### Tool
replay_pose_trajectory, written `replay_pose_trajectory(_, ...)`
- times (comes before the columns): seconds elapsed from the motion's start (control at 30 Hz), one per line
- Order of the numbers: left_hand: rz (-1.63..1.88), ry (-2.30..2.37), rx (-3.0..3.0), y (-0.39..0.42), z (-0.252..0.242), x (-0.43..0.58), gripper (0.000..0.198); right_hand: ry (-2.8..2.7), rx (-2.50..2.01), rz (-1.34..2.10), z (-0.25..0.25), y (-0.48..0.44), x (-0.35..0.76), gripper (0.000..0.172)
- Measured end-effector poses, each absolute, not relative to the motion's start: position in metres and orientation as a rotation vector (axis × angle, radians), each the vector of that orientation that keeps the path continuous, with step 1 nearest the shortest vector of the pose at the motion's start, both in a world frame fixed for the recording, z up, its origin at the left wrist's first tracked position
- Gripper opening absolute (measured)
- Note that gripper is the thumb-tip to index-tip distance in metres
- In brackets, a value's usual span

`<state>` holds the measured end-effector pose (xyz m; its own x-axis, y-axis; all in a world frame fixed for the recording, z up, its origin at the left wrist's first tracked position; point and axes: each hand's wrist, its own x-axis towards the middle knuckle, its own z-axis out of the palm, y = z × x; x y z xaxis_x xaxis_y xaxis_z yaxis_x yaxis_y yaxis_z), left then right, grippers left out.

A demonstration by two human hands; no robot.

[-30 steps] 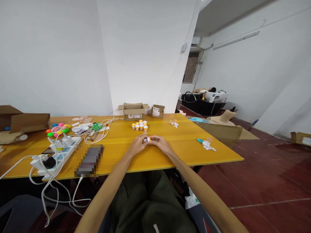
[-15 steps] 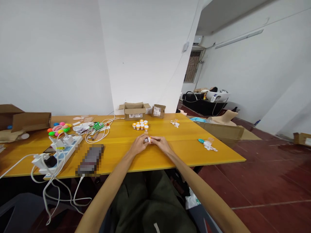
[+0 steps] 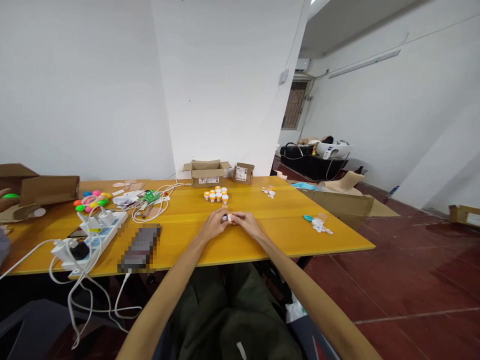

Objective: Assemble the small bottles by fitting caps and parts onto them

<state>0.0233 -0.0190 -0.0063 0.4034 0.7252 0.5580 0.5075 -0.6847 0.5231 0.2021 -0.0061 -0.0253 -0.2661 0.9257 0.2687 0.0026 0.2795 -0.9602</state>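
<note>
Both my hands meet over the middle of the yellow table (image 3: 262, 235). My left hand (image 3: 212, 226) and my right hand (image 3: 245, 224) are closed on one small bottle with an orange cap (image 3: 226, 218), held sideways between their fingertips just above the tabletop. Behind my hands stands a cluster of several small orange-capped bottles (image 3: 216, 194). A few small white and orange parts (image 3: 268, 191) lie to the right of that cluster.
Two open cardboard boxes (image 3: 207, 172) sit at the table's far edge. A white power strip (image 3: 98, 231) with plugs and cables, a blurred phone (image 3: 140, 247), and coloured balls (image 3: 90, 199) lie to the left. Another person's hand with a green ball (image 3: 8, 197) shows at the far left. Blue and white bits (image 3: 318, 222) lie right.
My hands stay on the bottle with only slight finger movement. Another person's hand holding a green ball has come into view at the far left.
</note>
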Motion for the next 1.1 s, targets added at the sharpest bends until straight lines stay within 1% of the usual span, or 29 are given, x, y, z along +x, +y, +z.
replay_pose_trajectory(0.23, 1.181, 1.066, 2.359, -0.0186, -0.0049, 0.0233, 0.018, -1.502, -0.844, 1.189, -0.0229, -0.0074, 0.2007, 0.039)
replay_pose_trajectory(0.53, 1.229, 1.080, 2.268, -0.0164, -0.0059, 0.0232, 0.020, -1.427, -0.813, 1.297, -0.0251, -0.0035, 0.1973, 0.049)
replay_pose_trajectory(0.7, 1.275, 1.076, 2.168, -0.0145, -0.0080, 0.0203, 0.027, -1.466, -0.830, 1.344, -0.0228, -0.0039, 0.1957, 0.045)
replay_pose_trajectory(0.83, 1.285, 1.057, 2.108, -0.0148, -0.0077, 0.0179, 0.025, -1.540, -0.834, 1.342, -0.0197, -0.0046, 0.1942, 0.045)
replay_pose_trajectory(0.97, 1.284, 1.081, 2.059, -0.0156, -0.0085, 0.0170, 0.024, -1.637, -0.841, 1.290, -0.0213, -0.0026, 0.1943, 0.038)
replay_pose_trajectory(1.1, 1.261, 1.131, 2.055, -0.0140, -0.0128, 0.0163, 0.028, -1.606, -0.876, 1.198, -0.0259, -0.0016, 0.1939, 0.031)
